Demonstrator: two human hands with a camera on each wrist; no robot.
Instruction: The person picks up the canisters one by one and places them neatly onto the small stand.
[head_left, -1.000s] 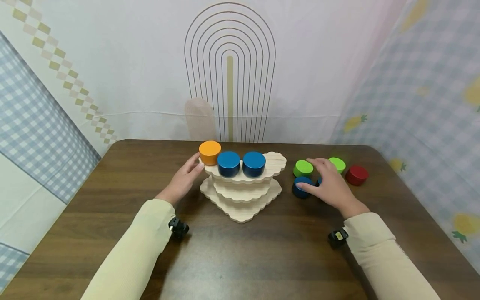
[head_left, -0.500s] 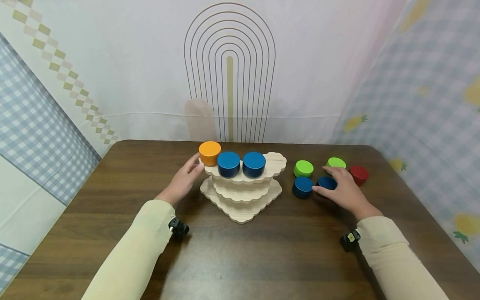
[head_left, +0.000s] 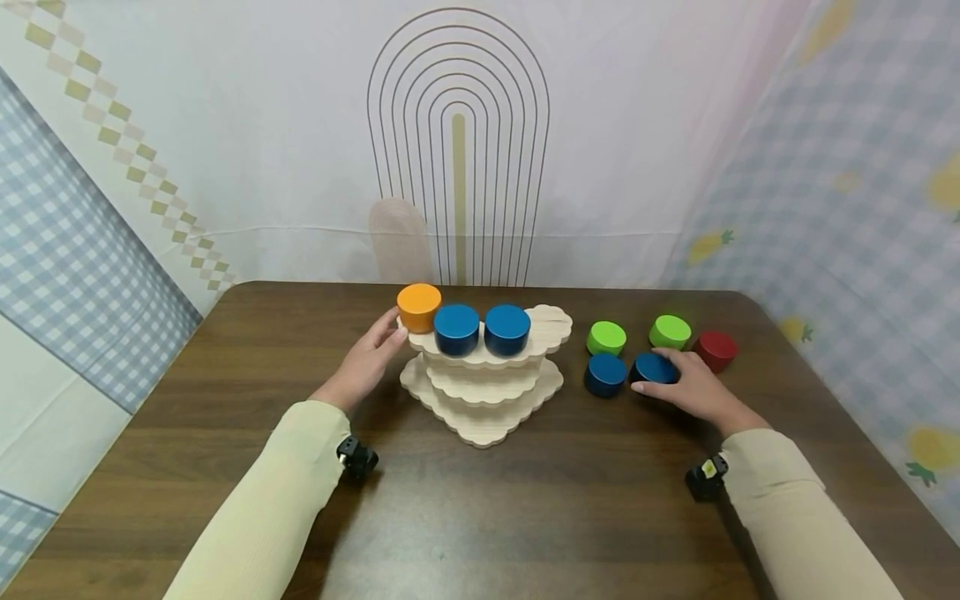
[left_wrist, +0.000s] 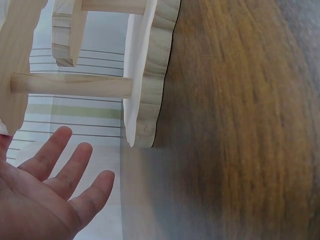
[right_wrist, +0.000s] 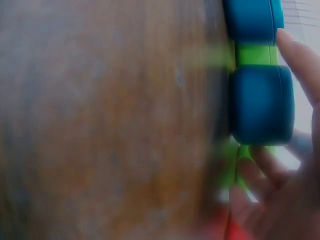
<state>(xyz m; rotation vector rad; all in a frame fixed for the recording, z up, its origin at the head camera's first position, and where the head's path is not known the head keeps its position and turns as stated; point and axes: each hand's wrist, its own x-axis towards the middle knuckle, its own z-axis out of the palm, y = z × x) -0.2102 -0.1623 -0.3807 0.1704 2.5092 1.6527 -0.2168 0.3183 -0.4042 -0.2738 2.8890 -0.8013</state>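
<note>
A pale wooden tiered stand (head_left: 483, 383) with scalloped edges sits mid-table. On its top tier stand an orange tin (head_left: 419, 307) and two blue tins, the left one (head_left: 457, 329) and the right one (head_left: 507, 329). My left hand (head_left: 367, 358) holds the top tier's left corner between thumb and index finger, while its other fingers (left_wrist: 75, 165) stretch free below that tier. At the right, my right hand (head_left: 693, 387) is spread around a blue tin (head_left: 652, 372) on the table, thumb in front and fingers behind. The right wrist view shows a gap between thumb and that tin.
Beside that tin stands another blue tin (head_left: 605, 375). Behind them are two green tins, one on the left (head_left: 606, 338) and one on the right (head_left: 670, 332), plus a red tin (head_left: 716, 351). Patterned cloth (head_left: 300, 125) hangs behind the brown table (head_left: 480, 517).
My right hand has moved right, away from the left blue tin on the table, and come down around the one beside it. The left hand and the stand have stayed put.
</note>
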